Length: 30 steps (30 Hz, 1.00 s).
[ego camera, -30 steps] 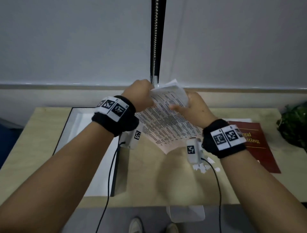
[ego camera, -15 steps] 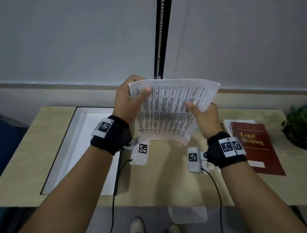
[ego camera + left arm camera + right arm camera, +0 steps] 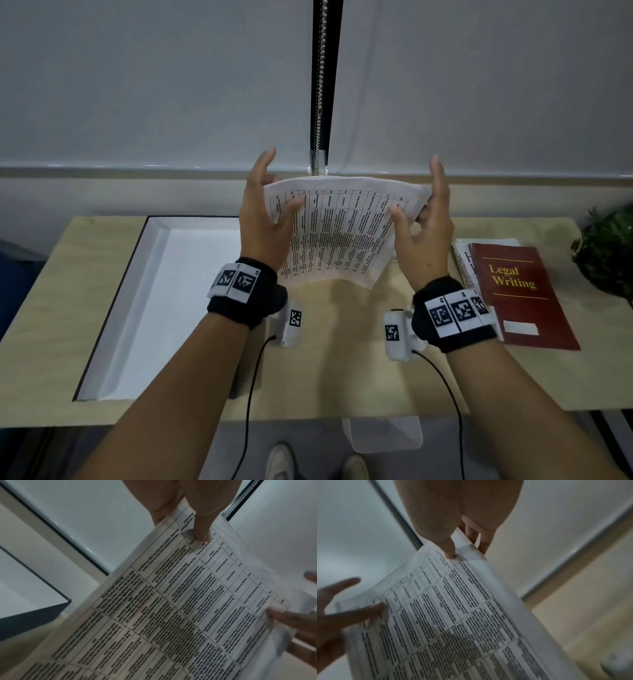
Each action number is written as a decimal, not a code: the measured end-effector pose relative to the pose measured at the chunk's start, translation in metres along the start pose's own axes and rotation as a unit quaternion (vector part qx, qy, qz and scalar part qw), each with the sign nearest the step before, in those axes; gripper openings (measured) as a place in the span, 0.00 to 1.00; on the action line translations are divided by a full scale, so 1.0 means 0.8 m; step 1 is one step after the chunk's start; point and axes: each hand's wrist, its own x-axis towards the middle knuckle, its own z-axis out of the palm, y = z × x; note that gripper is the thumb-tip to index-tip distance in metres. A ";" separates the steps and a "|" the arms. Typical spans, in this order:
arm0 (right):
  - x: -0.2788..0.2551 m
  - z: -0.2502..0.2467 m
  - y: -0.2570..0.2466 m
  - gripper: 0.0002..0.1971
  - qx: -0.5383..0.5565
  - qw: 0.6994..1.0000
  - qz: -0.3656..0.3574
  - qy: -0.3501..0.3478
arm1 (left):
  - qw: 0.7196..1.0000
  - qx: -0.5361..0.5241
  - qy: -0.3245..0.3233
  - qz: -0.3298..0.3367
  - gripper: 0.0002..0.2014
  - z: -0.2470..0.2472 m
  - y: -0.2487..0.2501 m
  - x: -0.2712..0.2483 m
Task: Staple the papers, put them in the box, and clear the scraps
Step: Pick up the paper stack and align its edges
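Papers [image 3: 337, 233], a printed sheaf ruled into a table of dense text, stand almost upright above the middle of the table [image 3: 329, 370], nearer its far edge, their lower edge close to the wood; whether it touches cannot be told. The left hand [image 3: 262, 222] pinches the upper left corner, thumb pressed on the printed face and other fingers [image 3: 265, 164] behind the sheaf, the forefinger raised straight above the top edge. The left wrist view shows that thumb [image 3: 202, 534] flat on the top rows of the page. The right hand [image 3: 423, 233] pinches the upper right corner in the same way, thumb on the front, curled fingers behind, one finger pointing up. In the right wrist view the thumb [image 3: 450, 551] lies on the front sheet while two fingers [image 3: 485, 545] show behind the fanned sheet edges.

An open box [image 3: 120, 308], white inside with a dark outer rim, lies along the left side of the table, beside the left wrist and apart from the papers. A red book [image 3: 520, 294] titled "Legal Writing" rests on another, pale book near the right edge. A green plant [image 3: 606, 260] stands at the far right corner. A bead chain [image 3: 320, 85] hangs against the wall behind. Both wrists wear black bands with printed markers.
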 end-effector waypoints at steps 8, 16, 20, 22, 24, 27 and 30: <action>0.010 0.001 0.015 0.21 -0.126 0.989 -0.059 -0.052 | 0.996 0.062 -0.038 0.045 0.17 0.002 -0.015 0.002; 0.018 0.004 0.011 0.17 -0.076 0.994 -0.081 -0.017 | 0.995 0.065 -0.043 0.062 0.30 0.004 -0.019 0.000; 0.026 0.002 0.011 0.16 -0.071 0.992 -0.100 -0.007 | 0.994 0.049 -0.032 0.096 0.25 0.002 -0.009 0.001; 0.025 0.004 0.015 0.16 -0.071 0.992 -0.103 -0.017 | 0.996 0.041 -0.050 0.067 0.25 0.000 -0.015 -0.004; 0.021 0.007 0.021 0.15 -0.074 0.992 -0.098 -0.026 | 0.996 0.045 -0.072 0.036 0.25 0.000 -0.022 -0.010; 0.025 0.010 0.026 0.14 -0.075 0.991 -0.107 -0.022 | 0.997 0.047 -0.069 -0.001 0.30 0.004 -0.018 -0.011; 0.036 0.008 0.021 0.16 -0.059 0.992 -0.102 -0.035 | 0.998 0.054 -0.042 0.018 0.35 0.011 -0.008 0.000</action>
